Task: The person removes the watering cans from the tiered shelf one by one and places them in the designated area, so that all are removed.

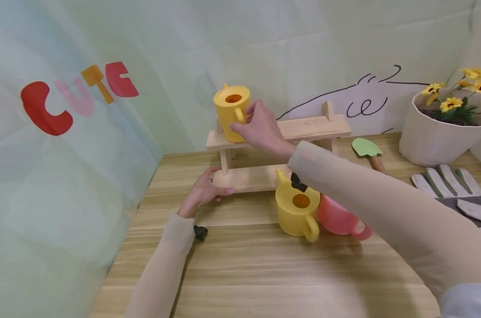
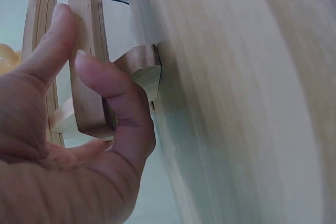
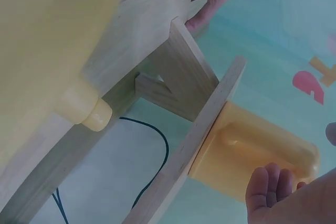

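Currently, the right hand (image 1: 264, 130) is pinching the handle (image 1: 240, 115) of the upper yellow watering can (image 1: 225, 115), whose upright body is standing on the top board (image 1: 312, 128), just left of that grip; the left hand (image 1: 203, 187), lower and farther off, is gripping the bottom board (image 1: 254, 178) by its left end.

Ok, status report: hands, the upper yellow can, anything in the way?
Left hand grips lower shelf. Right hand at handle of upper yellow can, grip unclear. Can upright on top shelf. Nothing visibly in the way.
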{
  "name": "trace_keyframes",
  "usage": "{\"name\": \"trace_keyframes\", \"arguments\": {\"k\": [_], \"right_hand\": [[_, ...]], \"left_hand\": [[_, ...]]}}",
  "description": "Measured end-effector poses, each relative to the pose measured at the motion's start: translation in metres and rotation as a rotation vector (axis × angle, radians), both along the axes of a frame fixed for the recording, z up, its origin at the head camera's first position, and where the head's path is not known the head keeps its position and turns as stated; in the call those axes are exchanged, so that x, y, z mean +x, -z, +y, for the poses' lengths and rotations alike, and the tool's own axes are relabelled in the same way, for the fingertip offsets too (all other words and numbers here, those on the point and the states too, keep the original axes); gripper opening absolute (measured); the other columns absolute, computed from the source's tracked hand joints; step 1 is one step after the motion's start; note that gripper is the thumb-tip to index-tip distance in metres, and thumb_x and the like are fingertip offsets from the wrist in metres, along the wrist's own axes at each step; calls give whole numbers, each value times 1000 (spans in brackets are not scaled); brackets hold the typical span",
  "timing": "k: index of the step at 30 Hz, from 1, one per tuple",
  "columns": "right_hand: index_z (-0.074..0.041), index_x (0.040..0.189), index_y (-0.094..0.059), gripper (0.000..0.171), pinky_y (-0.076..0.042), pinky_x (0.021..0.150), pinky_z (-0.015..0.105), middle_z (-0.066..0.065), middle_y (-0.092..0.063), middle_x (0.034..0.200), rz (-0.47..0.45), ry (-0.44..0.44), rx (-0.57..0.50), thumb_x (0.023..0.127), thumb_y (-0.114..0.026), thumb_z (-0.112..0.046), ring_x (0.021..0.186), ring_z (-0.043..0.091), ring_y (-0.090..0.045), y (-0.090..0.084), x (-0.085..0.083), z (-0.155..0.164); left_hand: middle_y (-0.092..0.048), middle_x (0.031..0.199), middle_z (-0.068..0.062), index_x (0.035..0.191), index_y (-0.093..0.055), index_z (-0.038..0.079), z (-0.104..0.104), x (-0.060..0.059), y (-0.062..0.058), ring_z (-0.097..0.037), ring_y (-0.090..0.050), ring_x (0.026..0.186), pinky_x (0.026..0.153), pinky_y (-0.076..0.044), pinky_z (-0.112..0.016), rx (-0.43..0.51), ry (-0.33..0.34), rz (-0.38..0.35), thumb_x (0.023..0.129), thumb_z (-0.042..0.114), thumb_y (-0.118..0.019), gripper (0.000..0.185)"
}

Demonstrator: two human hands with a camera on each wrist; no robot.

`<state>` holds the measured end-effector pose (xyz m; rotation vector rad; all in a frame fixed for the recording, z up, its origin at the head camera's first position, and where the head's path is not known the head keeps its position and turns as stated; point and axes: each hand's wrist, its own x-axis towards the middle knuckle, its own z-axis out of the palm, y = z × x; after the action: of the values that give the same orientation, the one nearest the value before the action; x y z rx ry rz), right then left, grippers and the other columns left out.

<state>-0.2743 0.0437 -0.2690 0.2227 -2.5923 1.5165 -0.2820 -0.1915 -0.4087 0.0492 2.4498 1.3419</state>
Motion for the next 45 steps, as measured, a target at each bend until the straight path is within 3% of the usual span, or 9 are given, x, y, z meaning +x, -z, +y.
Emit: {"name": "trace_keyframes", "arguments": {"k": [13, 22, 31, 38, 45], "right_hand": [[-6, 125, -50, 41, -55, 92, 34, 12, -62, 123, -49, 37, 0, 101, -75, -28, 112, 24, -63, 1, -14, -9], [-4, 122, -56, 35, -53, 85, 31, 9, -63, 117, -90, 58, 6, 103, -73, -29, 106, 22, -63, -1, -17, -12], [-6, 106, -62, 24, -49, 71, 25, 4, -61, 101, -131, 69, -18, 106, -69, -29, 90, 17, -61, -2, -21, -14], [-9, 90, -62, 27, -47, 62, 22, 2, -59, 90, -155, 77, -32, 108, -66, -29, 78, 15, -58, -1, -24, -15], [-9, 87, -63, 30, -46, 61, 23, 3, -60, 86, -135, 67, -63, 110, -61, -28, 75, 15, -57, 0, -25, -18]], "left_hand": [[-61, 112, -14, 171, -24, 8, 2, -1, 2, -12, -60, 62, 63, -56, -24, -4, 1, 5, 91, 21, -92, 105], [-61, 115, -17, 171, -24, 8, 2, -2, 3, -12, -59, 62, 62, -55, -24, 5, -5, 7, 91, 20, -92, 106], [-60, 113, -16, 171, -25, 8, 3, -1, 2, -11, -59, 61, 62, -54, -24, -12, -13, 9, 91, 21, -92, 105], [-60, 112, -16, 170, -26, 9, 3, -1, 2, -11, -59, 59, 61, -54, -24, -23, -15, 7, 90, 20, -92, 104], [-59, 116, -18, 170, -27, 10, 3, -1, 1, -12, -58, 59, 61, -54, -24, -15, -17, 8, 90, 21, -93, 104]]}}
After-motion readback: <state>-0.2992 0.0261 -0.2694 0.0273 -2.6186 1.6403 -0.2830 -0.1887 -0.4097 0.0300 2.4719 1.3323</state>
